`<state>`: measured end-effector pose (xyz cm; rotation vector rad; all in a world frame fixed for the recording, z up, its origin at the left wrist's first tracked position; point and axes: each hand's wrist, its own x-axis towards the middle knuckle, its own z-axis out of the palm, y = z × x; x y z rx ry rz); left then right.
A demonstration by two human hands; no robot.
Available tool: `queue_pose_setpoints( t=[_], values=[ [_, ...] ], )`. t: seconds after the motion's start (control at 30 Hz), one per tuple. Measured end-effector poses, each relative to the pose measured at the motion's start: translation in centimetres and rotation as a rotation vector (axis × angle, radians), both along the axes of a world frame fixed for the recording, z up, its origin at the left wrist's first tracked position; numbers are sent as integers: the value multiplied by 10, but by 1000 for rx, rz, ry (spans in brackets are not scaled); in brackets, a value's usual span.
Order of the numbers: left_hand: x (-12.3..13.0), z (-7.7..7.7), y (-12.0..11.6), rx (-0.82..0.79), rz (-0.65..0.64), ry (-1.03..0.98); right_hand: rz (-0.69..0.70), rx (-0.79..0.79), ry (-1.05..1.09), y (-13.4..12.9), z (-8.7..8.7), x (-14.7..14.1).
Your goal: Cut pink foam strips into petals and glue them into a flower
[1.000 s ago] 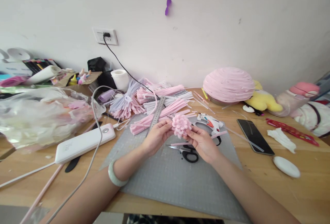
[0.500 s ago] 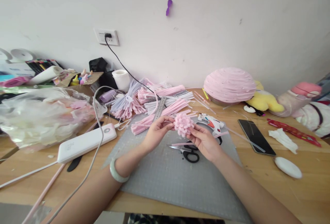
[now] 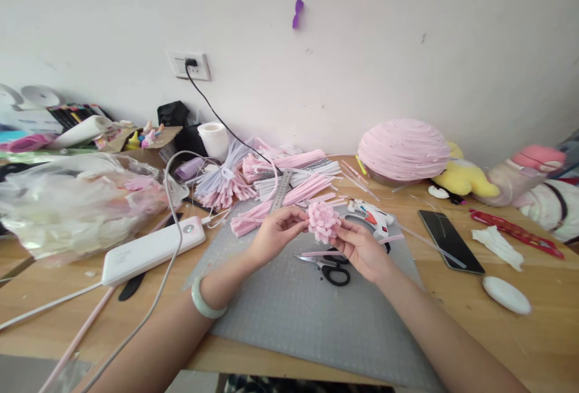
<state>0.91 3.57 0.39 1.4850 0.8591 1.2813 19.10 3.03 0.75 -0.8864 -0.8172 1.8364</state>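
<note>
A pink layered flower (image 3: 322, 222) is held up over the grey cutting mat (image 3: 289, 314), between both hands. My left hand (image 3: 281, 233) pinches its left edge with thumb and fingertips. On the other side, my right hand (image 3: 360, 247) grips the lower right edge of the flower. Black-handled scissors (image 3: 335, 273) lie on the mat just below, with a short pink strip across them. A white glue gun (image 3: 374, 217) rests behind my right hand. Pink fuzzy stems (image 3: 289, 200) lie in a bundle behind the flower, beside a metal ruler (image 3: 281, 190).
On the left are a white power strip (image 3: 154, 251) with its cable and a bulging plastic bag (image 3: 76, 206). A dark phone (image 3: 450, 241), a white oval object (image 3: 506, 295) and a red cutter (image 3: 515, 233) lie at right. Behind stands a pink-wrapped dome (image 3: 404, 150).
The flower has turned slightly in my fingers, so its petals show more face-on. Both hands keep hold of it in nearly the same place.
</note>
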Motion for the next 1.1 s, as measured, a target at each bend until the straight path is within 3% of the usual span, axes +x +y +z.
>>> queue_pose_setpoints(
  t=[0.33, 0.53, 0.8, 0.9, 1.1],
  values=[
    [4, -9, 0, 22, 58, 33, -37, -5, 17, 0, -3, -1],
    [1, -15, -3, 406, 182, 411, -55, -25, 44, -2, -1, -3],
    [-1, -13, -4, 627, 240, 485, -22, -25, 31, -3, 1, -4],
    [0, -12, -5, 594, 233, 485, -19, -23, 28, -3, 1, -4],
    [5, -14, -4, 323, 189, 299, -17, -32, 16, -3, 2, -4]
  ],
)
